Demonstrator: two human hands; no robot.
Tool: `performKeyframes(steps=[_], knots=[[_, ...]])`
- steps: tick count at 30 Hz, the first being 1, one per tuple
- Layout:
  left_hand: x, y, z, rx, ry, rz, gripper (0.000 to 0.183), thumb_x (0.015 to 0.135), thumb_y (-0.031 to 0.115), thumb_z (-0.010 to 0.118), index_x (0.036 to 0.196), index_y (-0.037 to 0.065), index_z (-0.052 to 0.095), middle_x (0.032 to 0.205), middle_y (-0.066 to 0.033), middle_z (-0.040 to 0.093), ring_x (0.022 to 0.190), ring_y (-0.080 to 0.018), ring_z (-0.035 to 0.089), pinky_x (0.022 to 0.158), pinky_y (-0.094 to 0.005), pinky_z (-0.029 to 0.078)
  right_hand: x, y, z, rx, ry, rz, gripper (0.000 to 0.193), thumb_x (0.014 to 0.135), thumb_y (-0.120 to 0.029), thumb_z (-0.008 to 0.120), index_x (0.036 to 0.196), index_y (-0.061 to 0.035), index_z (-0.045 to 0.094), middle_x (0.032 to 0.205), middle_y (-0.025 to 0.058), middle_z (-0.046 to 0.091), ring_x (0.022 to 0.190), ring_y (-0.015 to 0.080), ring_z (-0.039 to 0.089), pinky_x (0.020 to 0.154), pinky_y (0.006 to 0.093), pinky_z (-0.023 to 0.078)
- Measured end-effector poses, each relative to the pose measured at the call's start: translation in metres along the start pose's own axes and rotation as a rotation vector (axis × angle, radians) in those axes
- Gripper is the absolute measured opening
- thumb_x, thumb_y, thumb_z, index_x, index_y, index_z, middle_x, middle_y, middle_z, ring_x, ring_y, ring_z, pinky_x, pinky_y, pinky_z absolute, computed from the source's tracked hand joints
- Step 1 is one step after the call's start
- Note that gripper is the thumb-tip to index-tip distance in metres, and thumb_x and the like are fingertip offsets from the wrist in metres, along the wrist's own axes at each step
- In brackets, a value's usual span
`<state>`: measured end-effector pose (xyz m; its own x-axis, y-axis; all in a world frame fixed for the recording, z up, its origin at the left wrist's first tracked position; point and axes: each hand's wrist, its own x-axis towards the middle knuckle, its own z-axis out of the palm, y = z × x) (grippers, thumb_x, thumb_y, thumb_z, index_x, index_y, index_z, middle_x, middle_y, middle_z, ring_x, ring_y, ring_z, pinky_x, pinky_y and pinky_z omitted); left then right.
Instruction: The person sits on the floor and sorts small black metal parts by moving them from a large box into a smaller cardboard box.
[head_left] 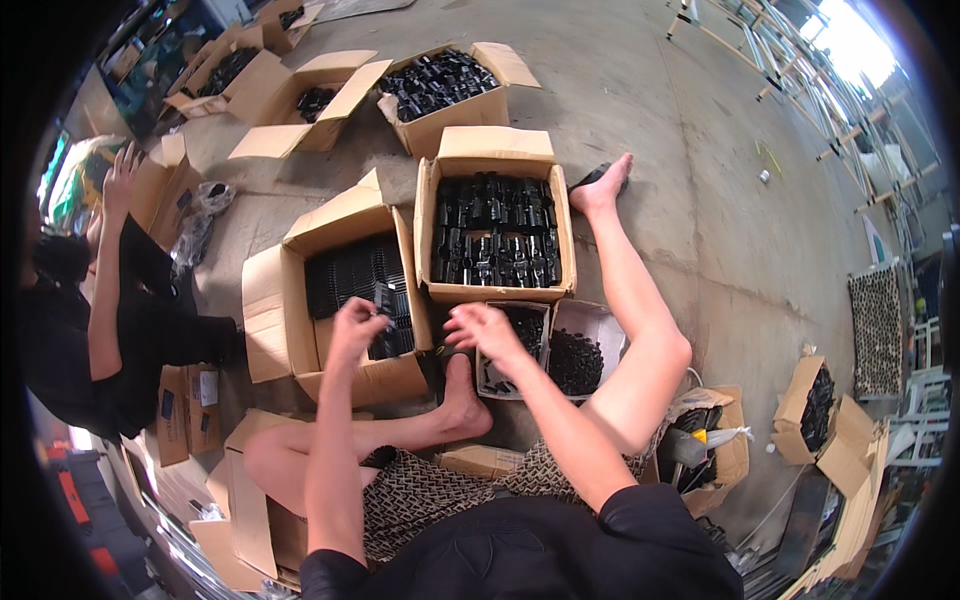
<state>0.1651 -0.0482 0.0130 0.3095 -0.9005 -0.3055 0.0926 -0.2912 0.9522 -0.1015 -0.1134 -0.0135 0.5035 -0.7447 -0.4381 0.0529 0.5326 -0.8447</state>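
My left hand (358,326) is over the left cardboard box (268,318), its fingers pinched on a small black plastic part (383,297). Rows of similar black parts (345,275) line that box. To the right, my right hand (482,331) hovers near the front edge of a second box (495,291), its fingers bent and somewhat apart; I see nothing held in them. Neatly ranked glossy black parts (495,230) fill this second box. Below my right hand are two small trays, one with loose black pieces (527,330), the other with a heap of small black pieces (575,362).
My bare legs (640,320) surround the trays. Further open boxes of black parts (440,85) stand beyond. Another person (110,300) sits at the left with a raised hand. A box with a bottle-like item (690,445) is by my right knee. Metal frames (800,80) stand far right.
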Motion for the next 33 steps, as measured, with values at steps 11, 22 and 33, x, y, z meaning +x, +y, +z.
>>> performKeyframes(steps=[11,22,33], knots=[[-0.08,-0.046,0.112,0.631,0.169,0.367,0.044,0.087,0.009,0.069,0.127,-0.004,0.056,0.105,-0.0199,0.068,0.093,-0.0274,0.068,0.082,-0.0379,0.053,-0.05,0.044,0.033,0.244,0.014,0.253,0.025,0.104,-0.03,0.05,0.113,-0.0093,0.062,0.092,0.0014,0.065,0.075,0.0152,0.065,0.066,0.0327,0.056],[-0.088,-0.042,0.117,0.528,0.218,0.269,0.043,0.089,0.015,0.069,0.127,-0.004,0.057,0.108,-0.0212,0.065,0.098,-0.0343,0.064,0.085,-0.0402,0.05,-0.057,0.031,0.043,0.203,0.04,0.213,0.033,0.105,-0.037,0.047,0.106,-0.0082,0.063,0.092,0.0026,0.065,0.077,0.0162,0.066,0.068,0.0339,0.057],[-0.074,-0.063,0.125,-0.074,0.04,-0.01,0.043,0.089,0.015,0.074,0.127,0.001,0.06,0.1,-0.0091,0.07,0.084,-0.0134,0.066,0.073,-0.0269,0.054,-0.04,0.021,-0.004,-0.318,0.044,0.083,0.043,0.103,-0.04,0.052,0.106,-0.0021,0.071,0.093,0.0098,0.073,0.08,0.0194,0.071,0.063,0.0323,0.059]])
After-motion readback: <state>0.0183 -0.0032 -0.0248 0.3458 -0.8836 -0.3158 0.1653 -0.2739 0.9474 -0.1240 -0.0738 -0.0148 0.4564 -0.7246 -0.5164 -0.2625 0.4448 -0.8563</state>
